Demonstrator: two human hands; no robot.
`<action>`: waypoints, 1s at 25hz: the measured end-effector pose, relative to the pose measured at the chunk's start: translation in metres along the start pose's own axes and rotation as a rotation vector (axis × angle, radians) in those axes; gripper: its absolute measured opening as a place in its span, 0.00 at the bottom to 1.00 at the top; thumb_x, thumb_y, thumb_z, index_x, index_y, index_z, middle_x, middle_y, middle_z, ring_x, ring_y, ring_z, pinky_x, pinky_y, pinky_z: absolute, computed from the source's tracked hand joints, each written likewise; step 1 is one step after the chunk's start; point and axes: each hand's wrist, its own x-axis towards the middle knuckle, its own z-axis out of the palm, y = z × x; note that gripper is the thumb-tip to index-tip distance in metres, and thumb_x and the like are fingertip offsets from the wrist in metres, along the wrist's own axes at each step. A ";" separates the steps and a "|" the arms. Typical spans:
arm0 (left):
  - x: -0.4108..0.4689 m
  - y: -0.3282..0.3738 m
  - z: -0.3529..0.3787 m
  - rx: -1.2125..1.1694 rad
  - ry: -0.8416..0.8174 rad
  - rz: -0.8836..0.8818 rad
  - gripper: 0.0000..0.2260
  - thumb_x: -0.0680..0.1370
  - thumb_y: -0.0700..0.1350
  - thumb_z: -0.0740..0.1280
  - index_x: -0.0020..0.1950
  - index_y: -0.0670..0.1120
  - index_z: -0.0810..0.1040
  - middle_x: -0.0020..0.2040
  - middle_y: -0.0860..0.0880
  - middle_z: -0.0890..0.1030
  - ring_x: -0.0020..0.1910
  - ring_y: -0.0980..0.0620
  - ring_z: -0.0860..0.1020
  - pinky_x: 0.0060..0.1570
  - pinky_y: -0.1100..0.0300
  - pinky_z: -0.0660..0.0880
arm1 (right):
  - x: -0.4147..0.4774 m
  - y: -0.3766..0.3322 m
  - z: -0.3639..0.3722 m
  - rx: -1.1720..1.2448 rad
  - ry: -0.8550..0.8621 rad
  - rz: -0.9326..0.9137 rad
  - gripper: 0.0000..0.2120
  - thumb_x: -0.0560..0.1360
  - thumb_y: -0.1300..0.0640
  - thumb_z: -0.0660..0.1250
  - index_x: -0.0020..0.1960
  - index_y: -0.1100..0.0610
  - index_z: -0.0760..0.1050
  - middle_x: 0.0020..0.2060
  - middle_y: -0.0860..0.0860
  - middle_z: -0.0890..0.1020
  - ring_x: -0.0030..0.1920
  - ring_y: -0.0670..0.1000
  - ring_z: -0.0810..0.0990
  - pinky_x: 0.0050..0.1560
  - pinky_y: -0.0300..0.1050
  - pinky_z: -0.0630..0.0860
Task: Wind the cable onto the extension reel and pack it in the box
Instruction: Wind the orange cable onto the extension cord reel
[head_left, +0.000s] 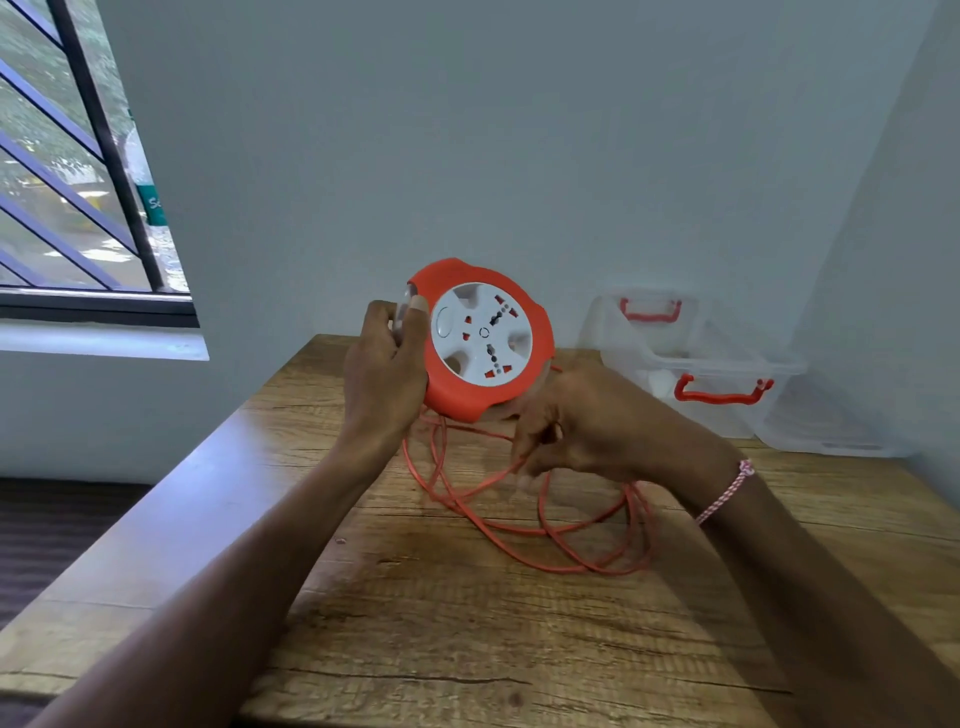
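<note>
Head view. The extension reel, a round orange housing with a white socket face, is held in the air above the far part of the wooden surface, with its socket face tilted toward the camera. The left grip is clamped on the reel's left edge: the thumb lies on the front of the orange rim and the fingers curl round behind it. The right grip sits just below and to the right of the reel, with the fingers curled together and pinching a strand of the orange cable. The fingertips are blurred, so the exact contact is unclear. The cable drops from under the reel and lies on the surface in several loose, overlapping loops, directly beneath both grips; little of it can be seen on the reel itself. A pink-and-white cord bracelet circles the right wrist. The clear plastic box, with red handles, stands at the far right of the surface against the wall, well apart from the reel. A barred window occupies the upper left of the view.
</note>
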 end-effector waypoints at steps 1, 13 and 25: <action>0.001 0.001 -0.002 -0.010 0.017 -0.006 0.18 0.85 0.63 0.57 0.51 0.50 0.73 0.45 0.41 0.84 0.44 0.43 0.85 0.44 0.40 0.82 | -0.002 0.003 -0.002 -0.038 -0.041 0.041 0.07 0.67 0.48 0.82 0.43 0.44 0.88 0.37 0.39 0.86 0.37 0.38 0.80 0.45 0.45 0.79; 0.012 0.001 -0.014 -0.181 0.144 -0.098 0.12 0.85 0.62 0.57 0.49 0.58 0.73 0.49 0.48 0.84 0.46 0.44 0.85 0.35 0.54 0.78 | -0.008 0.019 0.004 0.120 -0.302 0.206 0.14 0.61 0.49 0.85 0.42 0.51 0.85 0.35 0.46 0.87 0.37 0.42 0.83 0.44 0.42 0.77; 0.006 0.001 -0.009 -0.154 0.091 -0.074 0.12 0.84 0.63 0.58 0.49 0.58 0.72 0.45 0.51 0.83 0.51 0.39 0.86 0.49 0.36 0.83 | -0.006 0.025 0.000 -0.077 0.054 0.323 0.10 0.78 0.49 0.73 0.40 0.51 0.82 0.35 0.44 0.85 0.35 0.41 0.82 0.40 0.37 0.75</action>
